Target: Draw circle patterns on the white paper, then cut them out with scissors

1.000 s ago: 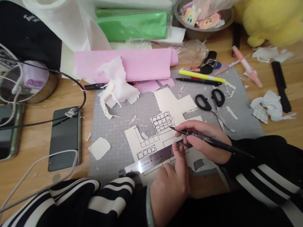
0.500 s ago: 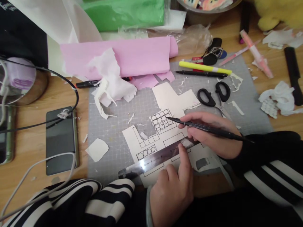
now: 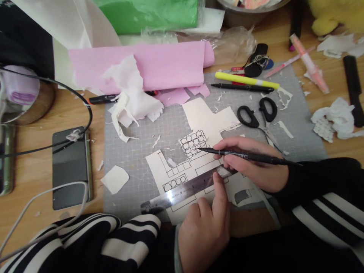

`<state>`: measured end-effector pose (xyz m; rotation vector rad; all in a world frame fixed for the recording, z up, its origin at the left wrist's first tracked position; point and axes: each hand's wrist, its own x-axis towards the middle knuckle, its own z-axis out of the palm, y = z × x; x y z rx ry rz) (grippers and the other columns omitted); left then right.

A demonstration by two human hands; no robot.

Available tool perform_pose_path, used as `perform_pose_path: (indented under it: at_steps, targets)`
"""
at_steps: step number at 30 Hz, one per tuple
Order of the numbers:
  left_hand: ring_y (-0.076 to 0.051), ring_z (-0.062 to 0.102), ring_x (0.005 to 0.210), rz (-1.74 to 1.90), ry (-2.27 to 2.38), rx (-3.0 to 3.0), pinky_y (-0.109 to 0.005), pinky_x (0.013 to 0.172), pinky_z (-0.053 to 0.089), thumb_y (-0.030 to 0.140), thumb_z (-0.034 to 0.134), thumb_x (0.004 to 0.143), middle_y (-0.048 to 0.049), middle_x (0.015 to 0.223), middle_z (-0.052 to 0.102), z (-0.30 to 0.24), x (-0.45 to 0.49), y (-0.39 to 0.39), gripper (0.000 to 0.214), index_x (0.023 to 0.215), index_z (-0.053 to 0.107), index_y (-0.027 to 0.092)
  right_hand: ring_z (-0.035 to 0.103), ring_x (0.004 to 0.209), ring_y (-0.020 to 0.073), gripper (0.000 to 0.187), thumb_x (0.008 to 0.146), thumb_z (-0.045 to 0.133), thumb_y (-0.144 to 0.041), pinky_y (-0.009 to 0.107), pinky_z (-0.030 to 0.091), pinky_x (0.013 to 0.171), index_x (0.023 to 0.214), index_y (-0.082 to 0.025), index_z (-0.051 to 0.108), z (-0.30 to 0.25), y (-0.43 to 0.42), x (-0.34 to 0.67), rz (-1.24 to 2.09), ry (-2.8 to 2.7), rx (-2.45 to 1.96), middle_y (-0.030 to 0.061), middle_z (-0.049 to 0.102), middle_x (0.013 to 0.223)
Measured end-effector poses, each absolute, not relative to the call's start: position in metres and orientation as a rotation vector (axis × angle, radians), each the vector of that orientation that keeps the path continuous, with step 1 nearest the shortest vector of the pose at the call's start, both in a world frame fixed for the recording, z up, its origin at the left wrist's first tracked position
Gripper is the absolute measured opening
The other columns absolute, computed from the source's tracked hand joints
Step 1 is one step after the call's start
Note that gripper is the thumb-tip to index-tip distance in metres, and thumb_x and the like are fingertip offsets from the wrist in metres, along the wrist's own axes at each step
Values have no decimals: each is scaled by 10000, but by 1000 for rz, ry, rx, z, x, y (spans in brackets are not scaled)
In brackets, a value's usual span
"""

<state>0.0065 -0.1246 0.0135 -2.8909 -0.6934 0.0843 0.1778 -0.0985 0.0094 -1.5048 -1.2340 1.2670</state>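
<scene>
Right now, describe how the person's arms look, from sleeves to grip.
The left sleeve and right sleeve are black with white stripes of differing widths, plain black towards the ends. The left grip and right grip wear no gloves. A pale grey-green band sits behind the left one; bracelet or cuff, I cannot tell.

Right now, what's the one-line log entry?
left hand: index fingertip on metal ruler | right hand: holding black pen, tip at circle grid | drawn paper: on cutting mat | scissors: on mat
</scene>
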Motion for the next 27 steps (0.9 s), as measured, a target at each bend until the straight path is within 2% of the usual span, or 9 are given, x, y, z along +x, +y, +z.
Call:
perform_pose_path:
  at_steps: [5,9,13,22,27]
  targets:
    - [-82,485,397,-2,-698,-2899,-217,319,367,206,467,849,-138,1172,606,15,10,-122,281,1007,684,125,606,599,94,166,800,541,-208,194,506,554,909,-177,663,14,-98,179,1139,-1393,-1557,4,663,730]
    - [-90,488,383,-25,-688,-2920,-219,309,359,175,485,816,-139,1133,627,15,11,-121,259,941,708,129,609,636,106,140,790,523,-160,203,493,576,840,-168,654,14,-98,180,1114,-1609,-1494,8,668,735]
    - [-90,488,381,-43,-704,-2919,-220,312,353,152,475,801,-134,1101,647,14,10,-121,282,968,701,120,625,721,123,145,790,512,-157,215,501,633,854,-175,640,12,-99,180,1121,-1771,-1459,18,678,793]
    - [-81,469,386,-74,-755,-2891,-229,317,339,134,440,823,-120,1085,662,13,10,-124,300,989,689,107,618,737,131,137,795,528,-196,247,487,679,876,-171,636,4,-99,179,1123,-1817,-1385,20,679,805]
    - [-71,464,397,-16,-706,-2910,-214,322,339,154,442,844,-157,1099,648,12,7,-125,297,1025,668,88,610,712,125,127,788,521,-181,245,482,673,847,-173,632,4,-99,177,1106,-1822,-1382,15,677,781]
